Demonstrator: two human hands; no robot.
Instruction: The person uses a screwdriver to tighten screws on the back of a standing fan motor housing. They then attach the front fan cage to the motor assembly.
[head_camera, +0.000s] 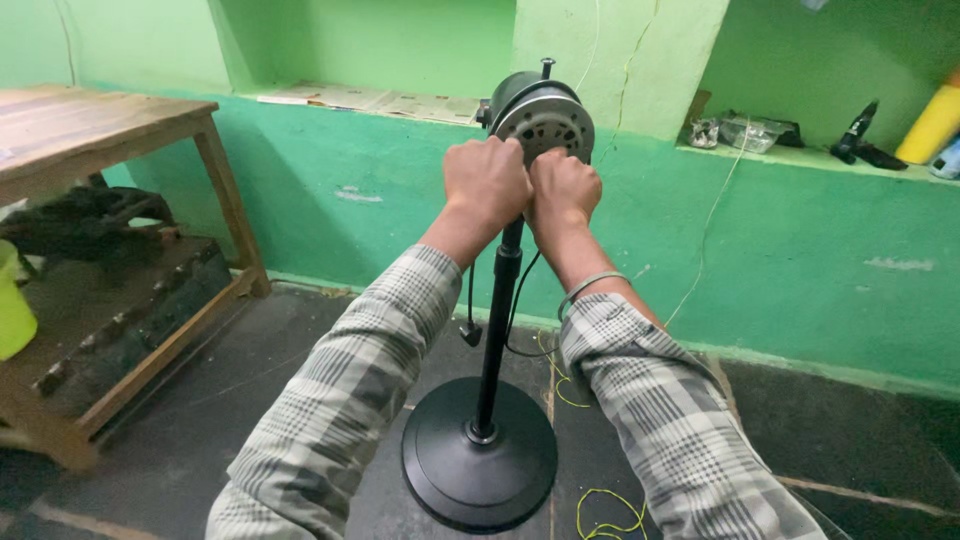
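A pedestal fan without blades or guard stands before me: a round black base (480, 460), a black pole (497, 320) and a grey-faced motor head (540, 118) at the top. My left hand (488, 182) and my right hand (563, 188) are both closed on the lower front of the motor head, side by side, knuckles up. A thin bangle (590, 287) sits on my right wrist. A black cord (470, 318) dangles beside the pole. What my fingers grip is hidden behind the hands.
A wooden table (95, 125) with a lower shelf of dark clutter stands at the left. A green wall ledge holds papers (370, 100), tools (860, 140) and a yellow bottle (932, 125). Yellow wire (600, 510) lies on the dark floor near the base.
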